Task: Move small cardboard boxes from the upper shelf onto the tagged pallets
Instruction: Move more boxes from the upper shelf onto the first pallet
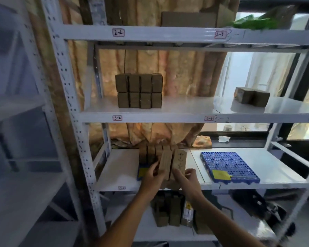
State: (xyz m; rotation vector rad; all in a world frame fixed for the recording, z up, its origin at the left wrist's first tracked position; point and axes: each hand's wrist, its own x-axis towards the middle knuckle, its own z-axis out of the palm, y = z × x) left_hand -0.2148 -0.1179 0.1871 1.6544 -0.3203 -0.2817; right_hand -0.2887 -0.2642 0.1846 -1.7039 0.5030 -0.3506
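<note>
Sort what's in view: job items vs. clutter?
Job:
- box stack on shelf 3-2
- two boxes on shelf 3-3
- boxes on the left pallet, held by left hand and right hand
- bare blue pallet with yellow tag

Lying about:
- green item up top
- large carton
- orange bag
- bottom-shelf boxes

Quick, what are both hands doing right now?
Left hand: closed on the left side of a small brown cardboard box standing on the lower shelf.
Right hand: fingers curled at that box's right side; grip cannot be told.
</note>
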